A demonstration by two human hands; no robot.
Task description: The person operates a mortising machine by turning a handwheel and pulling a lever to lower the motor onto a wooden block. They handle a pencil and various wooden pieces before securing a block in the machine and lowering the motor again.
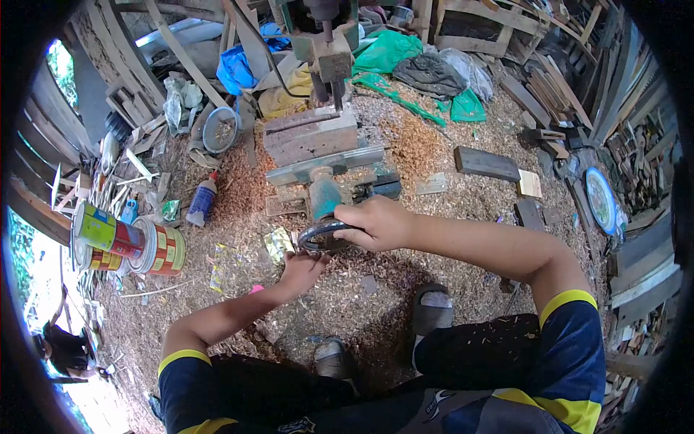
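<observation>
A black handwheel [312, 236] sits at the front of a green-and-grey machine vise or carriage [325, 194]. My right hand [374, 224] is closed around the wheel's right side. Against its lower left rim is my left hand [303, 273], with its fingers bent onto the rim and partly hidden by it. Beyond the wheel, a thick wooden block [312, 142] lies on the carriage behind a metal jaw [325, 166]. A slot is cut along the block's top. The machine's bit [337, 95] points down at the slot from the head [332, 59].
Wood shavings cover the floor. At left stand several paint cans [165, 249], a glue bottle [202, 199] and a bucket [221, 130]. To the right lie a dark plank [487, 163] and a round blue-rimmed tray [601, 201]. A person [65, 351] is at far left.
</observation>
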